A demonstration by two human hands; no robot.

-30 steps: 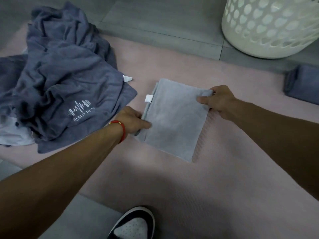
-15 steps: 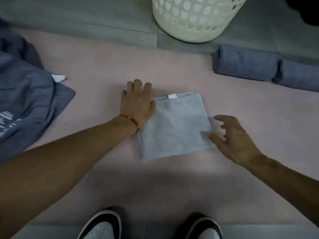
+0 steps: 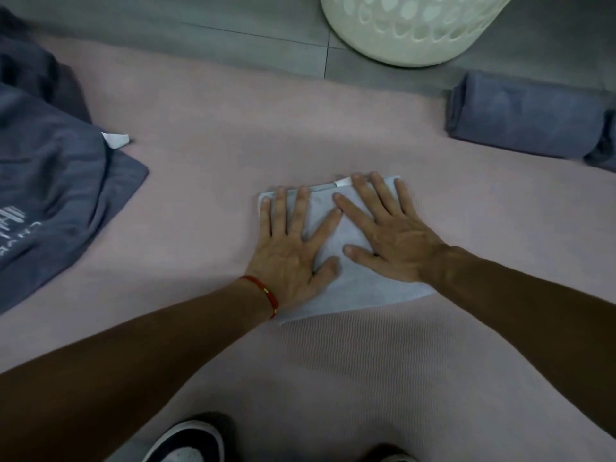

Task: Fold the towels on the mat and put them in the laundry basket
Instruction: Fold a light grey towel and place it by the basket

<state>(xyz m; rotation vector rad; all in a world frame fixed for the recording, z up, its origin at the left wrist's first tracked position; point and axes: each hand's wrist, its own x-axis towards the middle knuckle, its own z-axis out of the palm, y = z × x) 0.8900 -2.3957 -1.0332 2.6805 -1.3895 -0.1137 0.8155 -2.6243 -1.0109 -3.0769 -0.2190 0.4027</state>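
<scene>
Both hands lie flat on the folded light grey towel (image 3: 336, 278), with the fingers straight and spread, and they grip nothing. The left hand (image 3: 293, 251) presses on the left part of the towel, and its little finger reaches the towel's left edge. The right hand (image 3: 390, 241) presses on the right part, and its fingertips reach the far edge of the towel, just beside a small white label (image 3: 343, 182) that sticks out there. The index fingers of the two hands almost meet in the middle. On the left wrist there is a thin red bracelet (image 3: 266, 295).

The towel lies flat near the middle of the pink mat (image 3: 206, 195); its near edge is free and shows between the two forearms.

At the left edge of the mat lies a loose heap of dark blue-grey towels (image 3: 56, 181) with a white printed mark and a small white tag (image 3: 115, 140) at its side. At the far right corner of the mat lies a rolled dark blue towel (image 3: 526, 115), and a second roll touches its right end. The white laundry basket (image 3: 406, 31) with oval holes stands on the grey tiled floor (image 3: 200, 25) beyond the far edge of the mat. At the near edge of the mat a black and white shoe (image 3: 186, 441) is seen.
</scene>
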